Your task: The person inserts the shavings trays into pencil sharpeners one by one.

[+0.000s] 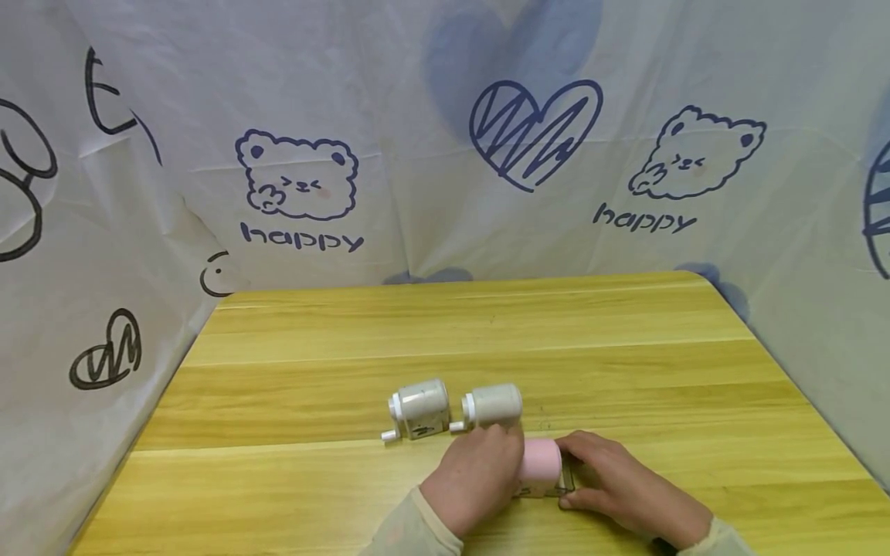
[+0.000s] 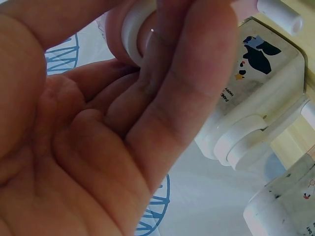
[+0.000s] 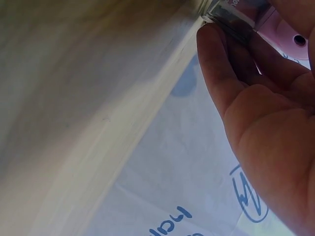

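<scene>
A pink crank pencil sharpener (image 1: 541, 461) stands on the table between both hands. My left hand (image 1: 474, 472) curls its fingers at the crank end and covers most of that side. In the left wrist view, a white ring on the pink body (image 2: 114, 37) shows behind the fingers, and a white knob (image 2: 280, 14) sticks out past them. My right hand (image 1: 619, 480) grips the opposite end, thumb in front and fingers behind. The right wrist view has those fingertips at a clear drawer (image 3: 230, 20), below a pink end face with a dark hole (image 3: 299, 40).
Two white crank sharpeners stand just beyond the hands: one at the left (image 1: 422, 405), one nearer the left hand (image 1: 495, 403) and partly hidden by it. The wooden table (image 1: 278, 494) ends at a white cloth (image 1: 417, 193) with drawings, behind and at both sides.
</scene>
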`<state>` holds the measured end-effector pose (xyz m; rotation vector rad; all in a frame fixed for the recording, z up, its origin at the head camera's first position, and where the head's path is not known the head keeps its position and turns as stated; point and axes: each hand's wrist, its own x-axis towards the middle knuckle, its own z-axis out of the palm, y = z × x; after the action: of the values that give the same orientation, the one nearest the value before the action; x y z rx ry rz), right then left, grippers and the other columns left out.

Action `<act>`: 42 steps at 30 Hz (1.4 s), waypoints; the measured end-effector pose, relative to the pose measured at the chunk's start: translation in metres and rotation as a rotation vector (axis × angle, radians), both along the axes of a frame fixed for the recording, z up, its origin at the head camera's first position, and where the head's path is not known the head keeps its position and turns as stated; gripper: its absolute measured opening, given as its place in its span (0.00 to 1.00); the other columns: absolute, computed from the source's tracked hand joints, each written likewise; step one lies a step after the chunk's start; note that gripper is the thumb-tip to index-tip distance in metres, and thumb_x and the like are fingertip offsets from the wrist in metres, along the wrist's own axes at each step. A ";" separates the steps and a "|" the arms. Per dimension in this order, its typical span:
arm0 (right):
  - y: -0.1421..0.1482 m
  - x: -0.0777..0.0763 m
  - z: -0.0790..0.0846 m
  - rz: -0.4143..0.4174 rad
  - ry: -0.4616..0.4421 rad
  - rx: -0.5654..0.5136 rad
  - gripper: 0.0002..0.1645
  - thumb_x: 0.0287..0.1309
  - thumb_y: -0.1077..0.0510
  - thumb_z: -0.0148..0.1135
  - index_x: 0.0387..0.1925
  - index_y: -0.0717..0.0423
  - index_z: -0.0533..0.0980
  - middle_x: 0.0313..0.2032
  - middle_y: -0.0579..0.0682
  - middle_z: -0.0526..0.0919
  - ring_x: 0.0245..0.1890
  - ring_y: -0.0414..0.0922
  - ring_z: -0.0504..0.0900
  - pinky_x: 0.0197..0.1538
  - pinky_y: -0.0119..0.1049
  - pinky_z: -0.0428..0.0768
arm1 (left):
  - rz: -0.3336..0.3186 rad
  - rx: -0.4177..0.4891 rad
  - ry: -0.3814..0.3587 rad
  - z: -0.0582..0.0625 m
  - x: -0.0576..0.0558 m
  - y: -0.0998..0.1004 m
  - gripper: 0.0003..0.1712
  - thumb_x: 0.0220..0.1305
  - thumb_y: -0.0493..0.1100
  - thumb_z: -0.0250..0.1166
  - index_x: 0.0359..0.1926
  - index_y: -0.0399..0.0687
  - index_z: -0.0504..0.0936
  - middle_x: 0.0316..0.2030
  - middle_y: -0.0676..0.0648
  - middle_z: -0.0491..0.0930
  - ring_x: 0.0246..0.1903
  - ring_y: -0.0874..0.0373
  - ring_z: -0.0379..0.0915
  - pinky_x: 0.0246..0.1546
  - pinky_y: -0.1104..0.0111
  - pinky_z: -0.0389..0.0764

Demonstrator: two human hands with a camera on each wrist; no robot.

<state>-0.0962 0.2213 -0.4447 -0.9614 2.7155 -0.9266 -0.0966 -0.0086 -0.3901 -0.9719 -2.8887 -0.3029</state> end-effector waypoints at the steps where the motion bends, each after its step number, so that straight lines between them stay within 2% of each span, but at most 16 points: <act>1: 0.000 0.000 0.000 0.002 -0.003 -0.001 0.31 0.54 0.40 0.65 0.56 0.48 0.72 0.50 0.37 0.75 0.51 0.38 0.74 0.52 0.41 0.75 | 0.000 -0.001 0.000 0.000 0.000 0.000 0.18 0.44 0.43 0.74 0.32 0.42 0.75 0.21 0.50 0.73 0.17 0.59 0.69 0.13 0.71 0.67; 13: -0.002 -0.001 0.000 -0.003 -0.035 0.018 0.32 0.53 0.39 0.65 0.56 0.49 0.72 0.49 0.37 0.75 0.50 0.37 0.74 0.52 0.41 0.76 | -0.003 0.009 -0.014 -0.001 0.000 0.000 0.18 0.44 0.42 0.74 0.33 0.42 0.76 0.21 0.50 0.74 0.17 0.59 0.69 0.14 0.70 0.69; 20: -0.002 -0.001 0.001 -0.012 -0.062 0.025 0.32 0.53 0.38 0.65 0.56 0.49 0.72 0.50 0.37 0.75 0.51 0.37 0.74 0.53 0.42 0.75 | 0.003 -0.004 0.015 -0.002 0.000 0.001 0.19 0.42 0.44 0.75 0.33 0.43 0.75 0.21 0.50 0.73 0.17 0.60 0.69 0.14 0.71 0.69; 28: -0.003 -0.001 0.001 -0.033 -0.082 0.045 0.38 0.53 0.37 0.65 0.59 0.53 0.70 0.53 0.41 0.75 0.53 0.41 0.74 0.55 0.45 0.74 | 0.000 0.007 0.025 -0.003 0.000 0.000 0.18 0.43 0.43 0.74 0.32 0.42 0.75 0.21 0.50 0.72 0.17 0.60 0.69 0.14 0.71 0.68; 42: -0.003 -0.001 -0.001 -0.019 -0.045 0.029 0.38 0.53 0.36 0.64 0.59 0.54 0.70 0.53 0.44 0.76 0.53 0.44 0.74 0.54 0.46 0.74 | 0.005 -0.005 0.042 -0.005 -0.001 0.000 0.18 0.43 0.44 0.74 0.32 0.43 0.75 0.21 0.51 0.72 0.17 0.61 0.69 0.14 0.71 0.68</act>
<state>-0.0977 0.2186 -0.4453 -0.8997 2.6973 -0.8988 -0.0973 -0.0083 -0.3956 -0.9593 -2.8552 -0.2717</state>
